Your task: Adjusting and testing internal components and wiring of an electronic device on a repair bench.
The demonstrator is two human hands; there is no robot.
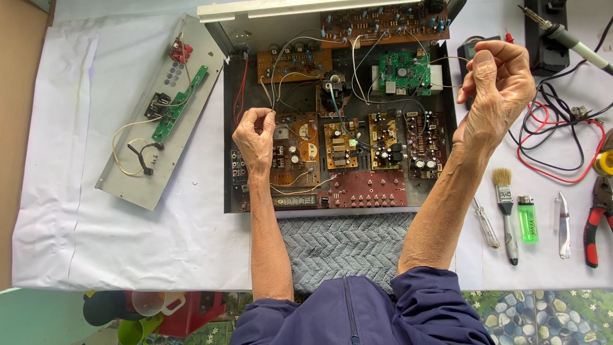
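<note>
An opened amplifier chassis [228, 128] lies on the white-covered table, filled with brown, red and green circuit boards [403, 70] and loose wires. My left hand [254, 137] hovers over the left side of the chassis, its fingertips pinched on thin wires [273, 96] that rise from a brown board. My right hand [498, 89] is raised at the right edge of the chassis, fingers curled and pinching the end of a thin wire [447, 59] that runs back toward the green board.
A detached grey front panel [131, 172] with a green strip board lies at left. At right are a soldering iron [571, 41], red and black leads [555, 140], a brush [506, 204], a screwdriver [486, 223], a green lighter [528, 218], a knife [562, 223] and red pliers [595, 220].
</note>
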